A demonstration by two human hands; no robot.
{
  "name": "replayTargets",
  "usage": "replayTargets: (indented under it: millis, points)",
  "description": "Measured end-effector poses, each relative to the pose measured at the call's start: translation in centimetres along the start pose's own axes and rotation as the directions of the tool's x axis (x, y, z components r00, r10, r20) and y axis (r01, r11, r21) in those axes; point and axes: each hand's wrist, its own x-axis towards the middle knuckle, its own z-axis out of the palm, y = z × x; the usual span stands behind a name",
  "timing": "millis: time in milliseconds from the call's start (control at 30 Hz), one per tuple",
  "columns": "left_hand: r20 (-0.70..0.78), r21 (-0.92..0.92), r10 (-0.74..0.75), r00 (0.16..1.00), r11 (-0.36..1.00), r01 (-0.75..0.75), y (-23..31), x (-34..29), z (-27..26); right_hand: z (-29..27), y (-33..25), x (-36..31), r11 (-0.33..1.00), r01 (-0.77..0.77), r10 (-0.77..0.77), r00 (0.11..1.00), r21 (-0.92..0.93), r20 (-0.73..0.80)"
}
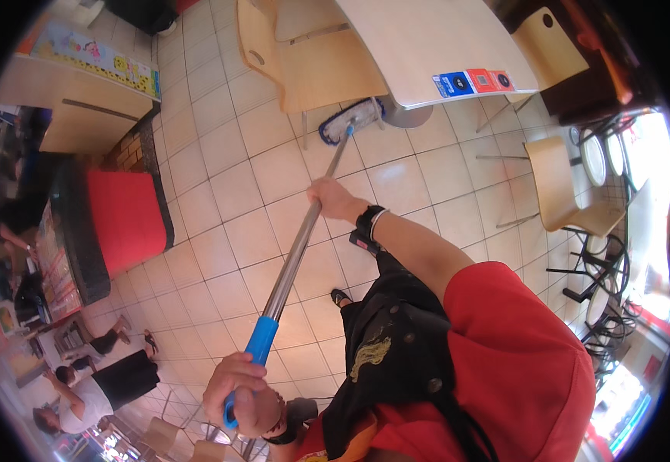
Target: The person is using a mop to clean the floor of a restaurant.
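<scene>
mop (296, 254) in both my hands, its long metal handle running from low in the frame up toward the pale tabletop (420, 46). my left hand (242, 393) is wrapped around the blue grip at the near end of the handle, fingers (236, 376) curled fully closed on it. my right hand (333, 199) clasps the bare metal shaft further up, also closed tight around it, with a dark band and a thin bracelet at the wrist. the mop head (350, 121), white with a blue edge, lies flat on the cream floor tiles (219, 154), just beside the round table base (408, 115) and under the near edge of the tabletop. light wooden chairs (327, 69) stand around the table, one right behind the mop head. a red padded bench (123, 215) runs along the left. further left and low, another person (81, 400) in a white top is bent over near more seating, well apart from the mop. my red sleeve and black apron fill the lower right.
</scene>
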Motion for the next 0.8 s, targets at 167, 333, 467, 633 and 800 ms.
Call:
replayTargets:
  millis: [167,333,467,633,800]
  points:
    - [0.092,0.113,-0.007,0.996,0.994,-0.004,5.7,-1.9,-6.1,3.2,-8.4,-4.9,1.000,-0.025,0.024,0.997,0.008,0.076]
    - [0.255,0.069,0.045,0.966,0.996,-0.064,12.1,-3.1,-15.0,8.8,-17.6,-11.1,0.997,-0.046,0.035,0.988,0.067,0.148]
    - [0.450,-0.120,0.097,0.888,0.992,-0.048,16.6,-4.6,-20.8,10.6,-24.8,-14.6,0.998,0.014,-0.037,0.935,0.067,0.352]
    - [-0.013,0.058,0.325,0.946,0.944,-0.324,20.7,-8.9,-25.8,13.4,-32.7,-14.3,0.961,0.262,-0.273,0.829,0.091,0.487]
    - [-0.238,0.207,0.319,0.917,0.939,-0.273,20.7,-11.7,-28.1,16.2,-35.1,-12.6,0.955,0.273,-0.295,0.811,0.120,0.505]
